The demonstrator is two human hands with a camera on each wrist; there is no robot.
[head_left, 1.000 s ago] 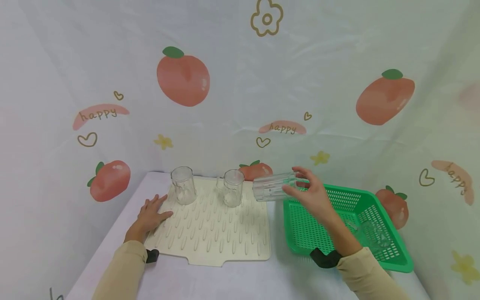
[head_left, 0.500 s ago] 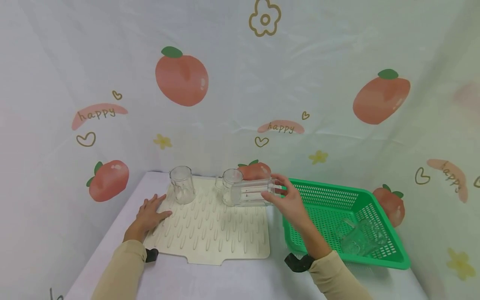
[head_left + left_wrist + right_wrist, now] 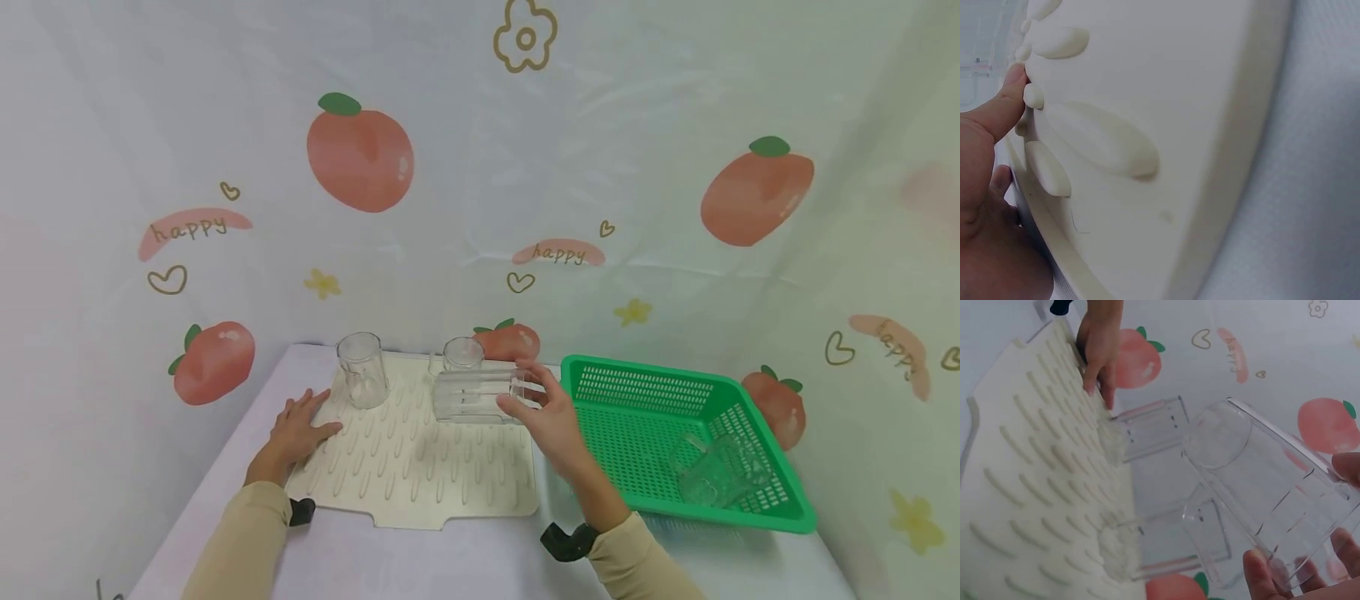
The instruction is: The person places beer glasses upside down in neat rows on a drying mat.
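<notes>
My right hand (image 3: 553, 421) grips a clear mug (image 3: 471, 397) by one end, fingers and thumb on opposite sides. It lies on its side in the air above a cream ridged drying board (image 3: 408, 492). My left hand (image 3: 295, 431) rests at the board's left edge, thumb on its top in the left wrist view. Two clear mugs stand upright along the back of the board: one mug (image 3: 363, 375) at the left, another mug (image 3: 462, 352) behind the held one and partly hidden by it.
A green perforated basket (image 3: 750, 521) stands right of the board, with clear glassware (image 3: 716, 475) lying in its right part; a handle shows. A white curtain (image 3: 450, 167) with fruit prints hangs close behind the board.
My right hand has carried the mug left from beside the basket to over the board, and slightly down. My left hand has stayed at the board's edge.
</notes>
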